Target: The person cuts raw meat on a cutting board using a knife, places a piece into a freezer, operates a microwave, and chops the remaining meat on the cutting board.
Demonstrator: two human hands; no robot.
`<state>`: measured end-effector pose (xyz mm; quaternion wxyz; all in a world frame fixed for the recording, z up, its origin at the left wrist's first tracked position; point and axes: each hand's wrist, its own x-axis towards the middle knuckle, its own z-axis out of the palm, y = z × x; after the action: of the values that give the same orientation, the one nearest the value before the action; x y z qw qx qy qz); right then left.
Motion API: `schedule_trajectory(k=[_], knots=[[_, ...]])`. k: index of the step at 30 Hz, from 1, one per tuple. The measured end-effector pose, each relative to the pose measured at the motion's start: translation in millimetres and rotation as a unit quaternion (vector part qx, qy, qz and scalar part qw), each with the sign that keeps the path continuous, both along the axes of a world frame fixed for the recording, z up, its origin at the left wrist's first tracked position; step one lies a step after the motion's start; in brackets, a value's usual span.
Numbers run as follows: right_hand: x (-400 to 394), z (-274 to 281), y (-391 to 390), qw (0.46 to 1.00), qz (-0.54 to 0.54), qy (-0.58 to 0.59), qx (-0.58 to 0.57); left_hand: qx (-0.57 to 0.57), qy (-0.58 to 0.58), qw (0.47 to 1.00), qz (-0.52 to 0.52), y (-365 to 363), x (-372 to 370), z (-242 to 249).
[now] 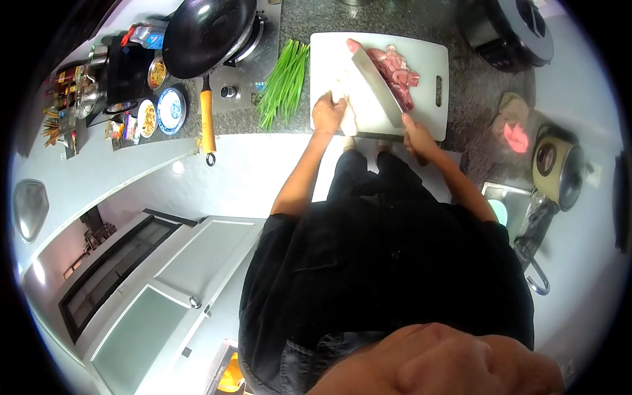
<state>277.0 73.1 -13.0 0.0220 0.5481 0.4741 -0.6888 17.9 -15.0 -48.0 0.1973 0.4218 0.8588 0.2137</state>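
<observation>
1. Right here on the cutting board (326, 59), the right grip (418, 138) is clamped on the knife (378, 85), handle back towards the body, probably because that suits the wrist.
2. Over the board's left half, the left grip (328, 115) has its fingers against a pale piece (349, 122), likely to steady it; glare hides whether they're clamped or merely resting.
3. And look at the meat (395, 69), heaped on the board to the right of the blade, which slants between it and the left grip; that seems to keep the two sides apart.
4. Just left of the board, green stalks (286, 85) lie bundled lengthwise on the table (408, 16), perhaps to be within reach without crowding the board.
5. Farther left of the board sits the wok (204, 39), its wooden handle jutting past the table's edge, easy to grab, I'd say.
6. Any lettering? Well left of the board, the packets (122, 128) and a blue-labelled container (153, 36) carry printing, but it's too small to read; no brand comes through.
</observation>
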Motion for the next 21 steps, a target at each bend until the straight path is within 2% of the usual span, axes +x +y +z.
schedule_trajectory(k=[1, 2, 3, 5, 6, 8, 12, 14, 16, 17, 19, 21], knots=[[-1, 2, 0, 1.0, -0.006, 0.004, -0.003, 0.076, -0.205, 0.974, 0.052, 0, 0, -7], [1, 0, 0, 1.0, -0.003, 0.005, -0.003, 0.15, -0.398, 0.899, 0.102, -2, 0, -13], [4, -3, 1, 1.0, 0.005, 0.009, -0.02, 0.151, -0.396, 0.899, 0.105, -2, 1, -5], [3, -2, 4, 0.999, 0.013, 0.014, -0.035, 0.186, -0.644, 0.736, 0.093, 0, 6, 36], [2, 4, 3, 0.999, 0.002, 0.014, -0.041, 0.187, -0.645, 0.735, 0.094, 2, 10, 61], [2, 4, 4, 0.999, -0.008, 0.013, -0.045, 0.219, -0.678, 0.7, 0.035, 5, 18, 122], [5, -3, 3, 0.999, 0.004, 0.022, -0.044, 0.229, -0.687, 0.688, -0.042, 1, 33, 229], [10, -23, 2, 0.996, -0.007, 0.06, -0.063, 0.262, -0.622, 0.727, -0.13, -4, 40, 275], [9, -16, 2, 0.998, -0.011, 0.041, -0.055, 0.229, -0.546, 0.776, -0.217, -10, 34, 315], [8, -14, 3, 0.998, -0.009, 0.036, -0.053, 0.258, -0.503, 0.782, -0.262, -10, 34, 326], [10, -14, 2, 0.998, -0.001, 0.027, -0.051, 0.386, -0.473, 0.718, -0.334, 1, 44, 323], [12, -18, 2, 0.999, 0.008, 0.025, -0.043, 0.429, -0.507, 0.645, -0.378, 6, 57, 314]])
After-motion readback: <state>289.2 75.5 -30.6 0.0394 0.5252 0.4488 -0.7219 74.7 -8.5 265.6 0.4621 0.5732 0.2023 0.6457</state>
